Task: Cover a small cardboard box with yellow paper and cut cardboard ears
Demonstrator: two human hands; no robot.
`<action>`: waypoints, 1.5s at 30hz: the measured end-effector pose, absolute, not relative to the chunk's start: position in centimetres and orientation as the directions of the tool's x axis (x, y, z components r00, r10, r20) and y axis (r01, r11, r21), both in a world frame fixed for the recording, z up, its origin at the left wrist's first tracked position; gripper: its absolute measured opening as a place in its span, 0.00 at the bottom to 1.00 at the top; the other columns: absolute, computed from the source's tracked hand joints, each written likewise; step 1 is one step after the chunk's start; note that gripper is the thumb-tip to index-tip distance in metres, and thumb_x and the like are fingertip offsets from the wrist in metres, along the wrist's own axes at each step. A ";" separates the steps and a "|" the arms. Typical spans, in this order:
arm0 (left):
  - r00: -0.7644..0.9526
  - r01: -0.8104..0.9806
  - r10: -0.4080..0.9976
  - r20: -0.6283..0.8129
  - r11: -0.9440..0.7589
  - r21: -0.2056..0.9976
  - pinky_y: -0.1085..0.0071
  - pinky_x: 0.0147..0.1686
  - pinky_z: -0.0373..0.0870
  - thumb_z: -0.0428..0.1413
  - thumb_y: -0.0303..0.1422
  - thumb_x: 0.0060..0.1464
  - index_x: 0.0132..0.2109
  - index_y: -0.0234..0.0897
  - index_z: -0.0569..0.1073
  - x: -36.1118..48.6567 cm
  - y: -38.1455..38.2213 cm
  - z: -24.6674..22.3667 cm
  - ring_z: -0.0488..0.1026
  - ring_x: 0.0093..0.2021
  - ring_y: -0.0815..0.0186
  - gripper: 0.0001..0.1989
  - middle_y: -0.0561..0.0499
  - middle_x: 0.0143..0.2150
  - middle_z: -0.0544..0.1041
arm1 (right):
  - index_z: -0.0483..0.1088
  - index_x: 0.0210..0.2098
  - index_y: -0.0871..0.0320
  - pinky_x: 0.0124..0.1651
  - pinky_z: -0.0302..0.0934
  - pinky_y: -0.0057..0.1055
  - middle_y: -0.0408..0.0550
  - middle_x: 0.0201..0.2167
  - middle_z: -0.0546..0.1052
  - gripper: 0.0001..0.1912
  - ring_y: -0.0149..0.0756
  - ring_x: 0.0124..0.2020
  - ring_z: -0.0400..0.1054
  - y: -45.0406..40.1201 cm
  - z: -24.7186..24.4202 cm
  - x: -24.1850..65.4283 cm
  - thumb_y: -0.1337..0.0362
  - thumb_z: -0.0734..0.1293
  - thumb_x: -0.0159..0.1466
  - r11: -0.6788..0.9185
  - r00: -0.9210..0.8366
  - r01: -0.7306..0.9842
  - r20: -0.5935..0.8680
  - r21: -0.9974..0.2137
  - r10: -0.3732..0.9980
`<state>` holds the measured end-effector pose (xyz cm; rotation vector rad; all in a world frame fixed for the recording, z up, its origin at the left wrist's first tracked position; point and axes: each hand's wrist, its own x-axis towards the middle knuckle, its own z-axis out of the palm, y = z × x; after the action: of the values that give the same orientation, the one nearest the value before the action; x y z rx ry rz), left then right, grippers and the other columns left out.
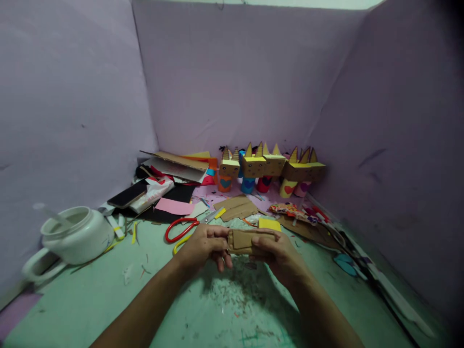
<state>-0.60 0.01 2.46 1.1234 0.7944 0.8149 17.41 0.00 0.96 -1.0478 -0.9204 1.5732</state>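
Above the middle of the green table, a small, shallow brown cardboard box (pixel 240 240) is held between my two hands. My right hand (pixel 281 249) grips its right end, thumb across the front and fingers behind. At the left end, my left hand (pixel 203 247) closes its upper fingers on the edge, while the lower fingers hang loosely curled. Just behind my left hand lie red-handled scissors (pixel 181 229) and a yellow handle (pixel 180 245), partly covered. A yellow pad (pixel 269 224) sits behind my right hand, beyond the box.
Cardboard-headed figures (pixel 253 166) with pointed ears stand along the back. Left of them are stacked card sheets (pixel 181 164) and a dark phone-like slab (pixel 127 193). A white pot (pixel 78 237) stands far left; flat cardboard (pixel 235 208) and scraps lie mid-table. Long strips (pixel 384 285) line the right.
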 end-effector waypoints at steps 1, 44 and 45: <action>0.491 -0.170 0.861 -0.130 0.241 0.955 0.78 0.15 0.65 0.56 0.30 0.39 0.39 0.28 0.75 -0.5 -0.1 2.5 0.71 0.20 0.69 0.16 0.48 0.24 0.74 | 0.74 0.29 0.63 0.21 0.63 0.26 0.49 0.23 0.77 0.17 0.34 0.21 0.69 0.0 0.9 17.4 0.63 0.74 0.40 -0.219 -0.134 -0.309 -0.186 -0.925 0.973; 0.330 -0.007 0.940 -0.087 0.095 0.995 0.76 0.14 0.65 0.52 0.36 0.46 0.33 0.30 0.69 0.4 -1.0 2.4 0.68 0.14 0.69 0.12 0.52 0.15 0.70 | 0.71 0.27 0.62 0.16 0.57 0.24 0.43 0.18 0.71 0.14 0.28 0.16 0.61 -0.1 0.2 17.1 0.64 0.72 0.41 -0.156 -0.193 -0.254 -0.108 -0.955 0.975; 0.348 -0.020 0.935 -0.076 0.088 0.996 0.75 0.15 0.66 0.52 0.36 0.46 0.34 0.29 0.70 0.4 -1.1 2.6 0.68 0.15 0.68 0.12 0.51 0.16 0.71 | 0.71 0.27 0.62 0.15 0.57 0.24 0.43 0.18 0.71 0.14 0.27 0.16 0.60 0.0 0.3 17.1 0.64 0.72 0.41 -0.150 -0.186 -0.259 -0.103 -0.954 0.977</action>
<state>0.41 -1.10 2.63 1.2699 0.9599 0.9045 17.11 -0.05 0.28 -1.0053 -1.0569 1.5472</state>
